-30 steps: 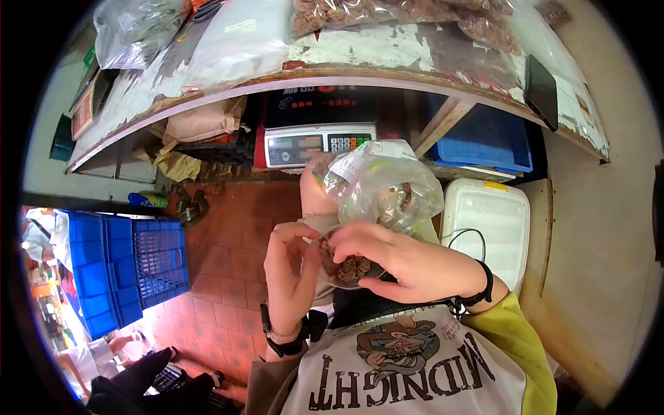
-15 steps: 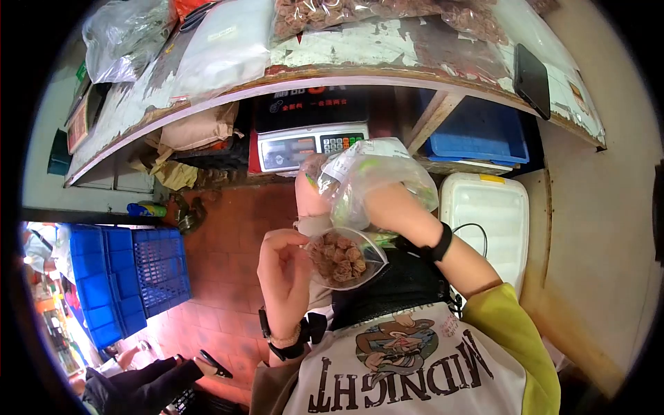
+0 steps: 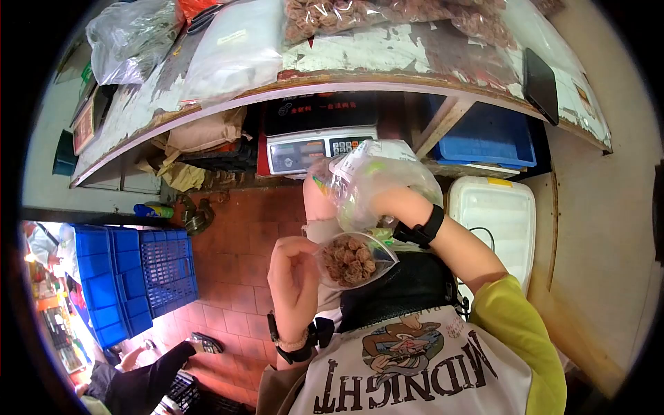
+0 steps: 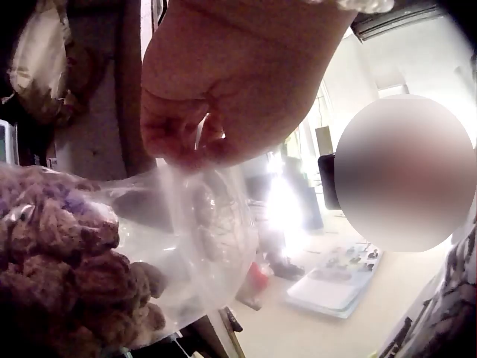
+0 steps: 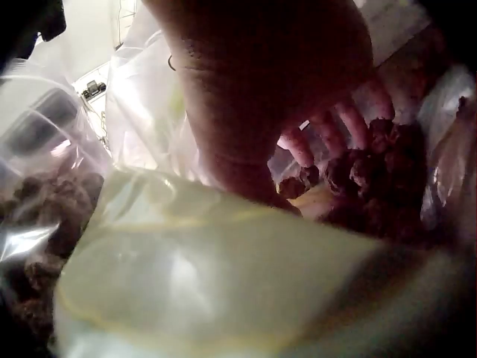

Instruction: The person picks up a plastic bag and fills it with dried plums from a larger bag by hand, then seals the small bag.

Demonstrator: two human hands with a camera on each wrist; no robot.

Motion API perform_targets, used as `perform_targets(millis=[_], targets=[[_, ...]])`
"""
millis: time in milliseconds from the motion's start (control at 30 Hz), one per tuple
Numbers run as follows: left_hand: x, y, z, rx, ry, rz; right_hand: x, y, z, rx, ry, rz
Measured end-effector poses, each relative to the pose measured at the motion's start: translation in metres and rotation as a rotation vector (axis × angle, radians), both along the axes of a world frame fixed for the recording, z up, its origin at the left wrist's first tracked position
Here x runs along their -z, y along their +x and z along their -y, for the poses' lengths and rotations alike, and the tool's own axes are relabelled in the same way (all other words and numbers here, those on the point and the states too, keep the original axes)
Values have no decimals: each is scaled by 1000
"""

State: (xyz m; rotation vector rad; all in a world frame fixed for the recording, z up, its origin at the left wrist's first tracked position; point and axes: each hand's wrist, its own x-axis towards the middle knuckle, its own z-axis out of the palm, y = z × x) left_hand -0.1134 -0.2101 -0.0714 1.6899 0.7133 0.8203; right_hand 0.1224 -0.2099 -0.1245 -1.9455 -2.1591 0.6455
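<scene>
My left hand (image 3: 294, 273) pinches the rim of a small clear plastic bag (image 4: 212, 224) between thumb and fingertips. Wrinkled brown dried pieces, like dried plums (image 3: 351, 261), fill its bottom, and its mouth gapes upward in the head view. Beyond it, a larger clear bag (image 3: 356, 200) with a white label lies over the lap. Inside that one is my right hand (image 5: 276, 97), wrist-deep, hidden by plastic in the head view. The right wrist view shows its fingers (image 5: 350, 123) spread and extended, tips at more brown pieces (image 5: 373, 171).
A digital scale (image 3: 296, 156) sits under the worn counter (image 3: 360, 59). On the counter are filled bags (image 3: 332, 17), flat plastic bags (image 3: 235, 59) and a phone (image 3: 540, 86). A white lidded box (image 3: 494, 225) stands right; blue crates (image 3: 111, 283) stand left, near another person's leg (image 3: 159, 370).
The right hand has left the small bag and reached forward into the larger one. The left hand keeps its pinch on the small bag's rim. At lower left, the other person's legs have shifted.
</scene>
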Motion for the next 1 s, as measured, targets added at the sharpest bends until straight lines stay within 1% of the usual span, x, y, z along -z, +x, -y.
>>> perform_targets(millis=[167,333,433,500,533,600,633,700,733,800,833,900,933,1000], targets=[[-3,1,-1,7,23,-19,-6,-4,2,92,-14,-3],[-1,0,-2,20,33,-31,-21,-9,9,242,-151,3],[-3,1,-1,22,15,-20,-25,-10,10,279,-174,3],[-3,0,0,20,16,-32,-19,-9,12,188,-94,34],[-3,0,0,18,15,-41,-11,-9,15,194,-95,31],[-3,1,0,22,1,-44,1,-9,19,276,188,0],[-4,0,-1,19,-13,-49,5,-7,20,280,189,0],[-3,-1,-1,13,-21,-54,3,-4,23,170,179,34],[-2,-1,-1,6,-30,-58,9,-3,25,171,178,34],[0,-1,-1,0,-12,-51,23,0,30,117,368,-30],[1,0,-2,-7,9,-43,29,3,33,119,367,-30],[-2,0,-2,-9,-1,-44,29,7,38,118,39,37],[-3,1,-1,-14,-10,-46,30,10,42,119,38,37],[-1,-1,-2,-12,-23,-48,29,16,48,72,-72,-97]])
